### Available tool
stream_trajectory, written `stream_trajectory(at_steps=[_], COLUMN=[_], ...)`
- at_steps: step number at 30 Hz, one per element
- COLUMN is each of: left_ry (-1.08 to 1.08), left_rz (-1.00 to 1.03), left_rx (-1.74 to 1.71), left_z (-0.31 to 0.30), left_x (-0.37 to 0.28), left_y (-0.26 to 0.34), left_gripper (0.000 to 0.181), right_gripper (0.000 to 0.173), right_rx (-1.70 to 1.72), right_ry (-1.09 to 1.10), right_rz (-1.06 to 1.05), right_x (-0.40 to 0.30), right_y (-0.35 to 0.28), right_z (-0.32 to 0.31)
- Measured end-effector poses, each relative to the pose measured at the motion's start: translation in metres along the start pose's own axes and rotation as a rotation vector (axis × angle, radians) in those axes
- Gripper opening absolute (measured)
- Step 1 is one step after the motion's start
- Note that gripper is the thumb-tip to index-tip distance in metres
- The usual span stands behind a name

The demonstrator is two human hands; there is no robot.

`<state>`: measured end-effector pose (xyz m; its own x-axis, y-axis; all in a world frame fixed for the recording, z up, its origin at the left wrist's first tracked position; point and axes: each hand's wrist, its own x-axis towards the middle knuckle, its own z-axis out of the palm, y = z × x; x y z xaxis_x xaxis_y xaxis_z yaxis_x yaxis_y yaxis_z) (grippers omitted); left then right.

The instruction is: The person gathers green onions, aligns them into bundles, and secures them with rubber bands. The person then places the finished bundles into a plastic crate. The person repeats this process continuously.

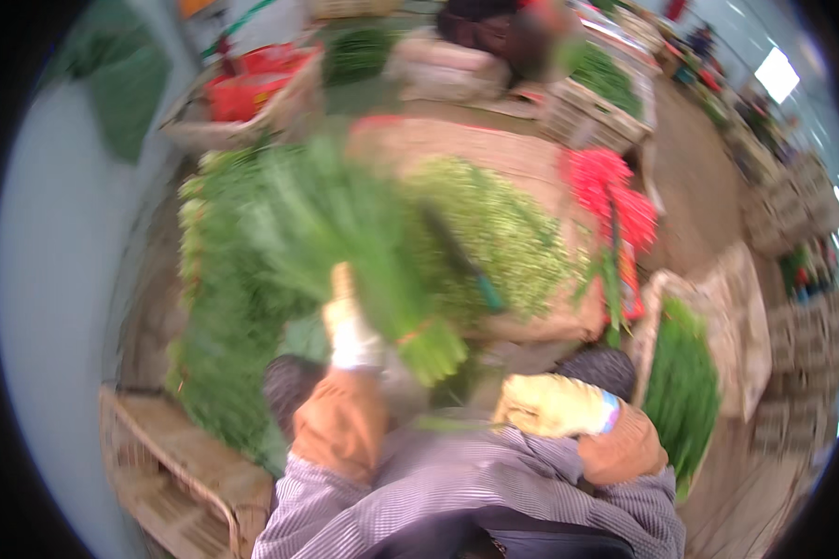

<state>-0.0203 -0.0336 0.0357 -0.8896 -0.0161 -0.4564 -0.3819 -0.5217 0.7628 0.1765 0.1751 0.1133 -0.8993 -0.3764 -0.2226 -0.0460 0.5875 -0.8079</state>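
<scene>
My left hand (pixel 349 325), in a pale work glove, grips a bundle of long green leafy stalks (pixel 384 272), perhaps Chinese chives. An orange band (pixel 416 330) circles it near the pale cut ends, which point toward my lap; the leaf tips are motion-blurred. My right hand (pixel 556 405), gloved too, is curled above my right thigh. A loose green leaf (pixel 454 423) lies by its fingertips; whether the fingers hold it is unclear. Ahead, a knife with a green handle (pixel 489 293) rests on a heap of pale green trimmings (pixel 496 230).
Bundled greens (pixel 224 279) are piled at my left, beside a wooden stool (pixel 182 447). Brown sacking (pixel 461 143) lies under the trimmings. Red ties (pixel 612 195) hang at its right edge. A lined crate of greens (pixel 682 391) stands at my right. Another person (pixel 482 35) sits beyond.
</scene>
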Motion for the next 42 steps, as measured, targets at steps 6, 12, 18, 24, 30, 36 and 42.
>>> stream_trajectory(at_steps=[6, 12, 18, 24, 30, 36, 42], left_ry=[-0.171, -0.109, -0.075, 0.008, -0.122, -0.206, -0.452], left_rz=[-0.076, 0.326, -0.004, 0.029, 0.075, -0.044, -0.050], left_rx=[-0.181, 0.415, 0.098, 0.301, 0.120, 0.012, -0.043], left_z=[-0.013, -0.017, 0.016, 0.027, -0.003, -0.001, -0.017], left_x=[0.001, 0.020, -0.025, -0.027, -0.001, -0.005, 0.018], left_y=[-0.005, -0.042, -0.014, -0.014, -0.013, -0.020, -0.051], left_gripper=[0.070, 0.059, 0.058, 0.057, 0.062, 0.071, 0.067], right_gripper=[0.055, 0.032, 0.018, 0.013, 0.029, 0.128, 0.112], right_rx=[-0.100, -0.791, -0.892, -0.826, 0.216, -0.113, 0.754], right_ry=[0.255, 0.643, 0.722, 0.653, 0.206, 0.690, 0.786], right_rz=[-0.086, -0.236, -0.319, -0.521, -0.406, 0.124, -0.323], right_x=[0.058, 0.122, 0.137, 0.137, 0.081, 0.108, 0.146], right_y=[-0.016, 0.004, 0.018, 0.011, -0.009, 0.066, 0.046], right_z=[0.009, 0.071, 0.080, 0.092, 0.043, 0.031, 0.021])
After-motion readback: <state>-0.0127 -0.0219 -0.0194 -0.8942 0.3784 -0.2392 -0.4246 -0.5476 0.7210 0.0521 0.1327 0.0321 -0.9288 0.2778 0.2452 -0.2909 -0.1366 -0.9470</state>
